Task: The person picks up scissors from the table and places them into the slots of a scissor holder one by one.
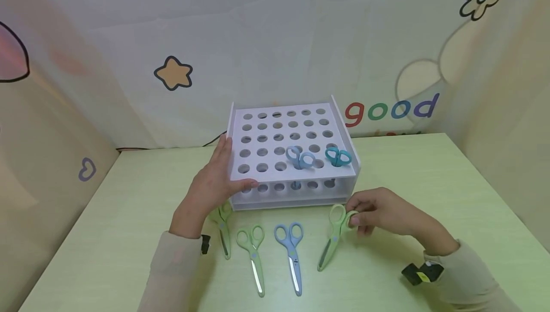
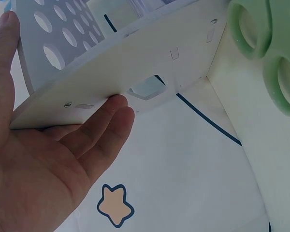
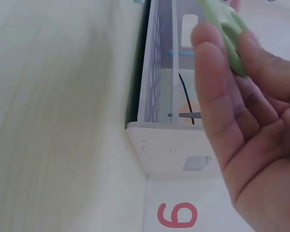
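A white scissors rack [image 1: 262, 177], tiered and full of round holes, stands against the back wall. My left hand [image 1: 210, 180] holds its left front corner, thumb over the front and fingers along the outer side panel [image 2: 150, 63]. Beyond the rack's right front corner, my right hand [image 1: 380, 211] pinches one handle loop of light green scissors [image 1: 334, 241], blades pointing toward me. In the right wrist view the green handle [image 3: 227, 34] sits between thumb and fingertips. Light blue scissors [image 1: 301, 159] and teal scissors [image 1: 338, 157] stand handles-up in the rack's holes.
In front of the rack lie blue scissors [image 1: 292, 257] and green scissors [image 1: 255, 257], blades toward me. Another pair of green scissors [image 1: 224, 231] lies partly beneath my left hand. A printed curtain [image 1: 279, 39] hangs behind the pale green table [image 1: 429, 183].
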Demonstrator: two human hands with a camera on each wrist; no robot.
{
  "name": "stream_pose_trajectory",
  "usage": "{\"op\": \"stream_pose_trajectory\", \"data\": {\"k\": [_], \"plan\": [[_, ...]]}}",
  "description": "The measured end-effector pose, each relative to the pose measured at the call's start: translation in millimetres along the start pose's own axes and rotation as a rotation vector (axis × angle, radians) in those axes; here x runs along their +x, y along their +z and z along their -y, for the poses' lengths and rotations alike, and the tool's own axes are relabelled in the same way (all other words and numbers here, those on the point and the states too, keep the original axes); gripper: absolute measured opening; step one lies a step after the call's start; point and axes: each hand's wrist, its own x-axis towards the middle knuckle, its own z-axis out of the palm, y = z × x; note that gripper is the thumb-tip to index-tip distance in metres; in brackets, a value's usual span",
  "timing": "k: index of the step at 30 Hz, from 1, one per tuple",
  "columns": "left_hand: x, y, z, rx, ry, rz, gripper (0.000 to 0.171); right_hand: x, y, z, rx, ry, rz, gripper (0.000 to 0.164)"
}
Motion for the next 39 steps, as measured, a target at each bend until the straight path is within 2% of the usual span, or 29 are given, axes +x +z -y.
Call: {"op": "stream_pose_trajectory", "data": {"k": [13,21,26,33,39], "plan": [[-2.4,-0.1,2.1,-0.006,0.001,-0.009,0.125,-5.0,-6.0,9.8,0.114,-0.214,-0.129,0.005],[-3.6,-1.5,2.1,-0.005,-0.006,-0.011,0.125,-5.5,-5.6,16.9,0.289,-0.322,-0.215,0.014],[-2.6,-1.1,3.0,-0.007,-0.003,-0.010,0.125,-4.6,-4.0,20.8,0.358,-0.389,-0.253,0.020],[-0.6,-0.4,3.1,-0.006,0.007,-0.009,0.124,-1.0,-1.3,23.3,0.368,-0.501,-0.274,0.027],[0.5,0.4,2.0,-0.009,0.011,-0.006,0.124,3.5,3.1,31.6,0.302,-0.514,-0.324,0.021]]}}
